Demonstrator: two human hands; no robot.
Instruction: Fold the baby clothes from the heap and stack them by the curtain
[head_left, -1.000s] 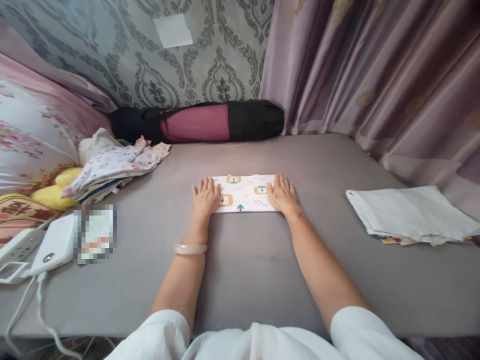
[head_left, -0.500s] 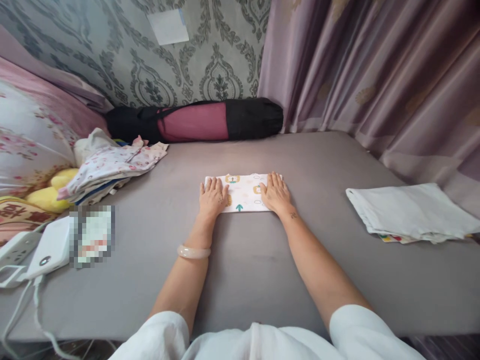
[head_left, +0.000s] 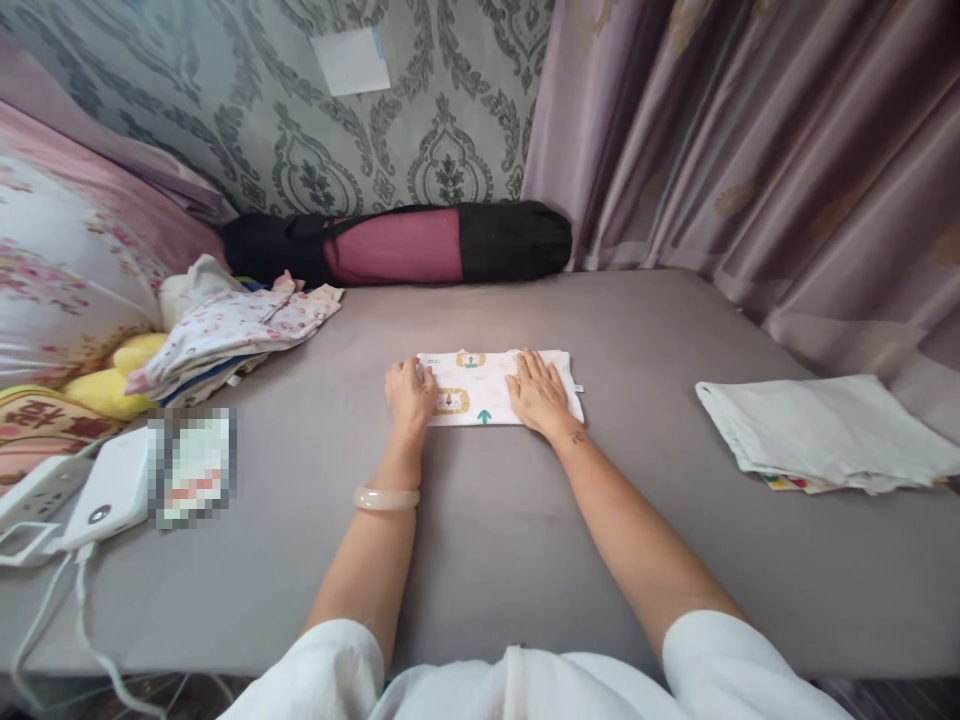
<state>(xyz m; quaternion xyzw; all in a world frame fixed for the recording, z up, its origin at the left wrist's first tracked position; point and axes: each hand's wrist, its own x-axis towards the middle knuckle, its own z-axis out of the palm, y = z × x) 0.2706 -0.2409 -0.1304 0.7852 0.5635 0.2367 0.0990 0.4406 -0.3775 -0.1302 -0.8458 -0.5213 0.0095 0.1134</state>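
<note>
A white garment (head_left: 491,395), printed with lion faces and a green arrow, lies folded into a flat rectangle on the grey-covered surface in front of me. My left hand (head_left: 410,392) is at its left edge, fingers bent around the edge and thumb over the cloth; the fingertips are partly hidden. Flat on the right part of the garment rests my right hand (head_left: 538,392), fingers stretched out. A small white label sticks out at the garment's right end.
Folded pale cloths (head_left: 825,430) lie at the right. At the left are a pile of clothes (head_left: 247,325), a yellow plush (head_left: 112,385), a white power bank (head_left: 116,485) with cables and a power strip (head_left: 45,500). A black and pink long bag (head_left: 397,245) lies along the wall.
My left hand has slid left off the garment's top to its edge, and its fingers have bent. My right hand has shifted left, uncovering the garment's right end. The view has shifted slightly.
</note>
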